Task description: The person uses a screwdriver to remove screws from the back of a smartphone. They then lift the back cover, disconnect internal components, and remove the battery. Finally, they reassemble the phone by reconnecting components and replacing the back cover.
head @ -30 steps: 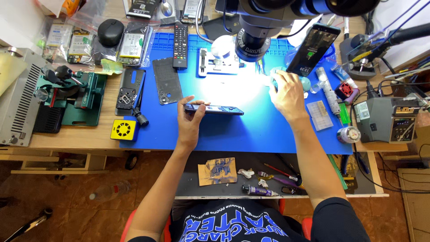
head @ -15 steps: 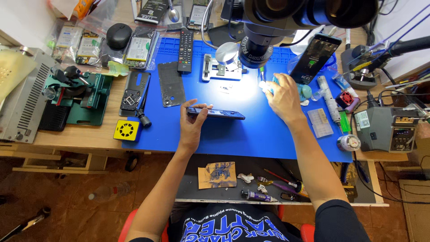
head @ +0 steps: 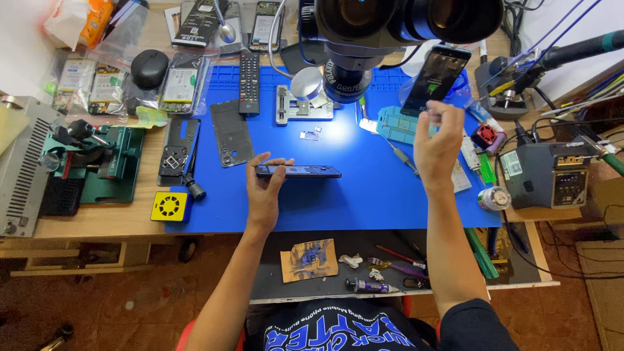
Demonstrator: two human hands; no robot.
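Fingers (head: 448,107) now lifted off mat (head: 364,195)

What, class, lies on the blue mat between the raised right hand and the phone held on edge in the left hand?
Nothing visible. Only bare blue mat separates the right hand from the phone gripped by the left hand. A screwdriver lies beside the right hand, off that line.

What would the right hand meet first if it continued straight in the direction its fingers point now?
Probably the dark phone propped upright just beyond the right hand. The raised fingertips point at its lower part. Depth is unclear from above, so the hand may be higher than the phone.
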